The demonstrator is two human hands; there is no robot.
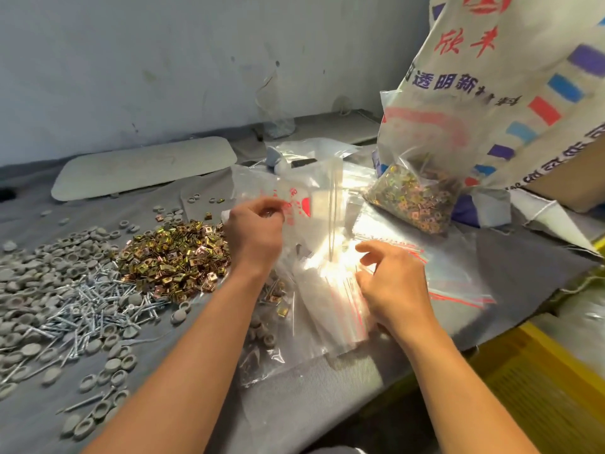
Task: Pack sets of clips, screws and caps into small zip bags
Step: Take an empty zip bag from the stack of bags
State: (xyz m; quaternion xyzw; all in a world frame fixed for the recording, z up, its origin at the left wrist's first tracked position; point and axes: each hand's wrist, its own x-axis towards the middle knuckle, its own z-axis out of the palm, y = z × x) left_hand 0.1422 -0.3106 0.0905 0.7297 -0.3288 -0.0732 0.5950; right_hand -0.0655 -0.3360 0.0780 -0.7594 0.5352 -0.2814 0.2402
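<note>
Where a grey cloth covers the table (pixel 343 381), a pale, scuffed wall (pixel 163 60) closes the room behind it. At the left lie three loose heaps, touching one another: grey round plastic caps (pixel 29 290), silver metal screws (pixel 88 306) and brass-coloured square metal clips (pixel 176 257). A pale grey oblong panel (pixel 144 167) lies flat near the wall. On the right a big white woven sack with red and blue print (pixel 510 77) stands on the table, and a clear bag full of clips (pixel 412 198) leans against its foot. A yellow slatted crate (pixel 537 381) sits below the table's right edge.

Both forearms reach in from the near side. The left hand (pixel 253 224) is clenched, its fingers and thumb pinching the upper part of a large clear plastic bag with red print (pixel 314 191), which stands up crumpled in the middle of the table. The right hand (pixel 393 280) rests on a stack of small clear zip bags with red seal lines (pixel 330 306), just right of the large bag; its fingers curl down and grip the top bags of the stack, the thumb held out to the left above them. More zip bags fan out flat beyond that hand. Under the left forearm a few caps, clips and screws lie on clear plastic film (pixel 262 358)
</note>
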